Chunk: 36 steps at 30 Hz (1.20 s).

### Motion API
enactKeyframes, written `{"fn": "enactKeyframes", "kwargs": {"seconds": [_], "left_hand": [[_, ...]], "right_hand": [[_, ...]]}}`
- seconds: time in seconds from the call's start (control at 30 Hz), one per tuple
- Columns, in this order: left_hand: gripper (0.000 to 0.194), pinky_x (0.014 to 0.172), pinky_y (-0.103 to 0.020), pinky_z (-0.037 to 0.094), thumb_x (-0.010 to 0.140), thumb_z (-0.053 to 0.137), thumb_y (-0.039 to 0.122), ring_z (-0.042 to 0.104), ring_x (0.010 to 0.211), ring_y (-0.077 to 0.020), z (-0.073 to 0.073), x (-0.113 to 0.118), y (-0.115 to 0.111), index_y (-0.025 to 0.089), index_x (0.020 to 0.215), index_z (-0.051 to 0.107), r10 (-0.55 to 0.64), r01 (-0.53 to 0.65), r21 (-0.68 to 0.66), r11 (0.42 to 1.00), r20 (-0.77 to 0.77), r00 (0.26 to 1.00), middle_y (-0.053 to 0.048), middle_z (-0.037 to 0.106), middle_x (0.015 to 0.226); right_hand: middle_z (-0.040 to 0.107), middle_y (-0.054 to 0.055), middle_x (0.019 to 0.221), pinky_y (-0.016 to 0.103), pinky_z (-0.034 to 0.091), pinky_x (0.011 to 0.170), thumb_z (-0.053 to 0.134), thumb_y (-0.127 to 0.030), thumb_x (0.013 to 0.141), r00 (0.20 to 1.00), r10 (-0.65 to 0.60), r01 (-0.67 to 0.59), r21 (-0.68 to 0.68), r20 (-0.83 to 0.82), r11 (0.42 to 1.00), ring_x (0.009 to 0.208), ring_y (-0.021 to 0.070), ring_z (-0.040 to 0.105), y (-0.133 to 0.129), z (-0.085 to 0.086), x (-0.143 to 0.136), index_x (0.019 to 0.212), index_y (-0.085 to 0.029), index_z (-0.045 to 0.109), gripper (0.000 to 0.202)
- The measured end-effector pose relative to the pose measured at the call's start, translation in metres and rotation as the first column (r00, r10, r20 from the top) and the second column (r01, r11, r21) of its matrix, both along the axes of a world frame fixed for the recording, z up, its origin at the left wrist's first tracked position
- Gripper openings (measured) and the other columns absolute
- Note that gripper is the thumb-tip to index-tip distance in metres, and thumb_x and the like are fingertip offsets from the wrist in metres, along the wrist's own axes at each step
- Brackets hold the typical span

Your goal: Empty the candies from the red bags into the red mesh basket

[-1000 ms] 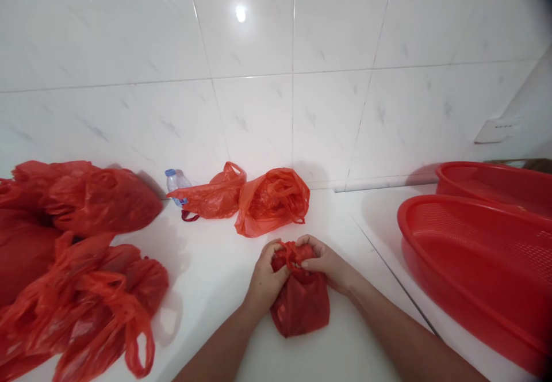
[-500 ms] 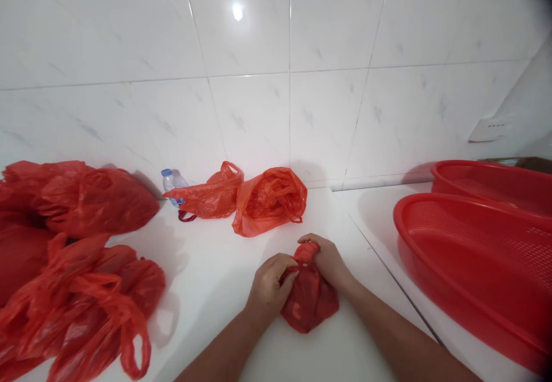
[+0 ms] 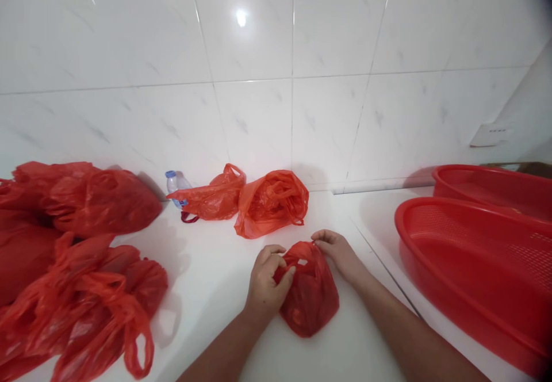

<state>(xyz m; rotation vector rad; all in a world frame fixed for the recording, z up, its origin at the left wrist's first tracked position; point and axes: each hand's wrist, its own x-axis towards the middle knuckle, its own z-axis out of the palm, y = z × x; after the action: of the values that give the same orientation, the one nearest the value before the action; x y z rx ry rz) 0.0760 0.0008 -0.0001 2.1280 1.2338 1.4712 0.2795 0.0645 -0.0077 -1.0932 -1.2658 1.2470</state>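
Observation:
A small red plastic bag (image 3: pixel 311 298) sits on the white countertop between my two hands. Its mouth is partly spread, and something pale shows inside near the top; the rest of its contents cannot be made out. My left hand (image 3: pixel 268 278) grips the left side of the bag's rim, fingers curled and thumb over the edge. At the upper right of the rim, my right hand (image 3: pixel 338 251) pinches the plastic between thumb and fingertips. Beyond the hands lies a crumpled orange-red plastic bag (image 3: pixel 273 201).
Filled red bags (image 3: pixel 103 201) are piled at the left, a knotted bag (image 3: pixel 86 307) in front. A clear bottle with a blue cap (image 3: pixel 171 182) stands by the wall behind another bag (image 3: pixel 215 195). Red plastic baskets (image 3: pixel 452 290) take up the right side. White tiles form the back wall.
The bag's neck, bunched between my hands before, has been spread open and looks wider. My right hand has moved slightly right, away from the left.

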Motion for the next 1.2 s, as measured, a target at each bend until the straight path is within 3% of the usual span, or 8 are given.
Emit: {"fn": "enactKeyframes", "kwargs": {"seconds": [0.1, 0.23, 0.47, 0.6, 0.7, 0.87, 1.03, 1.2], "left_hand": [[0.019, 0.079, -0.037, 0.047, 0.075, 0.059, 0.014, 0.055, 0.091, -0.0199, 0.006, 0.011, -0.020, 0.020, 0.066, 0.044, -0.110, 0.121, 0.161, 0.979, -0.073, 0.991, -0.006, 0.057, 0.099], [0.020, 0.072, -0.037, 0.048, 0.074, 0.061, 0.013, 0.054, 0.078, -0.0178, 0.011, 0.027, -0.051, 0.020, 0.067, 0.044, -0.329, 0.382, 0.319, 0.867, -0.206, 0.921, -0.004, 0.060, 0.083], [0.016, 0.100, -0.046, 0.038, 0.077, 0.063, 0.039, 0.059, 0.103, -0.0257, 0.002, 0.034, -0.061, 0.026, 0.085, 0.059, -0.181, 0.268, 0.400, 0.877, -0.243, 0.953, -0.007, 0.066, 0.106], [0.077, 0.101, -0.062, 0.030, 0.066, 0.063, 0.064, 0.040, 0.126, -0.0414, -0.015, 0.035, -0.045, 0.026, 0.131, 0.045, 0.032, 0.043, 0.245, 0.969, -0.295, 0.955, -0.019, 0.044, 0.139], [0.094, 0.099, -0.059, 0.036, 0.060, 0.069, 0.064, 0.037, 0.129, -0.0420, -0.028, 0.034, -0.032, 0.027, 0.140, 0.034, -0.003, 0.035, 0.080, 0.996, -0.370, 0.929, -0.020, 0.032, 0.147], [0.049, 0.080, -0.037, 0.051, 0.062, 0.073, 0.040, 0.065, 0.085, -0.0267, -0.033, 0.027, -0.024, 0.023, 0.106, 0.061, -0.091, 0.074, -0.060, 0.995, -0.373, 0.923, -0.008, 0.071, 0.095], [0.012, 0.062, -0.028, 0.048, 0.067, 0.069, 0.030, 0.060, 0.063, -0.0169, -0.013, -0.007, -0.037, 0.022, 0.073, 0.062, 0.054, -0.070, -0.093, 0.993, -0.165, 0.985, -0.002, 0.066, 0.069], [0.010, 0.057, -0.024, 0.045, 0.074, 0.054, 0.012, 0.056, 0.062, -0.0132, 0.048, -0.085, -0.050, 0.020, 0.078, 0.058, 0.352, -0.343, -0.103, 0.934, 0.077, 0.933, 0.001, 0.061, 0.071]], "right_hand": [[0.057, -0.003, 0.067, 0.028, 0.040, 0.063, 0.049, -0.022, 0.069, 0.874, -0.287, 0.206, 0.236, 0.392, 0.950, 0.062, 0.0146, 0.053, 0.007, -0.004, 0.006, 0.080, -0.021, 0.055, 0.013], [0.060, -0.001, 0.074, 0.027, 0.038, 0.061, 0.040, -0.023, 0.072, 0.679, -0.492, 0.361, 0.336, 0.544, 0.870, 0.067, 0.0161, 0.055, 0.010, -0.005, 0.016, 0.085, -0.023, 0.054, 0.019], [0.065, 0.005, 0.082, 0.031, 0.044, 0.073, 0.044, -0.038, 0.071, 0.765, -0.309, 0.179, 0.274, 0.565, 0.945, 0.079, 0.0210, 0.059, 0.010, -0.008, 0.026, 0.077, -0.020, 0.059, 0.025], [0.063, 0.003, 0.068, 0.030, 0.043, 0.066, 0.044, -0.055, 0.077, 0.729, -0.078, -0.036, 0.152, 0.680, 0.988, 0.069, 0.0206, 0.058, 0.012, -0.013, 0.019, 0.061, -0.022, 0.056, 0.038], [0.059, 0.001, 0.058, 0.028, 0.043, 0.060, 0.044, -0.059, 0.078, 0.705, 0.086, -0.194, 0.076, 0.704, 0.978, 0.063, 0.0197, 0.056, 0.010, -0.021, 0.010, 0.055, -0.023, 0.051, 0.043], [0.068, 0.001, 0.077, 0.028, 0.045, 0.071, 0.041, -0.059, 0.080, 0.691, 0.080, -0.199, 0.084, 0.718, 0.976, 0.076, 0.0208, 0.062, 0.014, -0.030, 0.007, 0.071, -0.026, 0.060, 0.039], [0.069, 0.000, 0.085, 0.030, 0.046, 0.075, 0.044, -0.055, 0.077, 0.677, 0.062, -0.181, 0.083, 0.734, 0.980, 0.083, 0.0233, 0.063, 0.019, -0.031, 0.011, 0.078, -0.029, 0.062, 0.032], [0.069, 0.000, 0.081, 0.032, 0.047, 0.069, 0.047, -0.051, 0.076, 0.650, 0.032, -0.142, 0.080, 0.759, 0.987, 0.078, 0.0239, 0.063, 0.015, -0.028, 0.008, 0.076, -0.031, 0.062, 0.025]]}}
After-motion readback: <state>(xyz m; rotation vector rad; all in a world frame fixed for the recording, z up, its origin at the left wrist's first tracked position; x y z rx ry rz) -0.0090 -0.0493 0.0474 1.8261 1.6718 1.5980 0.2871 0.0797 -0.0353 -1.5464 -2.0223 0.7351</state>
